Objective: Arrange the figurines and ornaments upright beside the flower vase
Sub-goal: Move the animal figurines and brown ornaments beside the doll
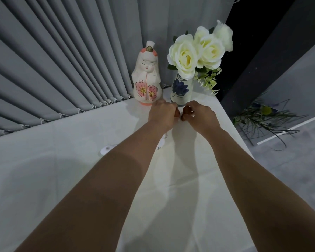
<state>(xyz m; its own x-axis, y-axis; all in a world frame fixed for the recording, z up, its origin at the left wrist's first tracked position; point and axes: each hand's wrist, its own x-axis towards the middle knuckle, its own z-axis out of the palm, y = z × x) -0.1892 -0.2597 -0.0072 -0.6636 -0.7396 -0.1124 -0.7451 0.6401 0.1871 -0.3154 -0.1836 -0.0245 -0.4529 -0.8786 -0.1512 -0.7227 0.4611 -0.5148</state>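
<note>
A white doll figurine (147,77) with pink flowers stands upright at the back of the white table (62,179). To its right is the flower vase (182,90), white with a blue flower and holding white roses (198,50). My left hand (162,113) and my right hand (198,115) meet fingertip to fingertip just in front of the vase. Both have curled fingers pinching a small white ornament (179,120), which is mostly hidden. Two more small white ornaments lie on the table, one (106,149) left of my left forearm and one (163,141) partly under it.
Grey vertical blinds (53,70) hang right behind the table's back edge. The table's right edge runs diagonally past the vase. Beyond that edge, lower down, a bundle of green stems (265,119) lies on a grey floor.
</note>
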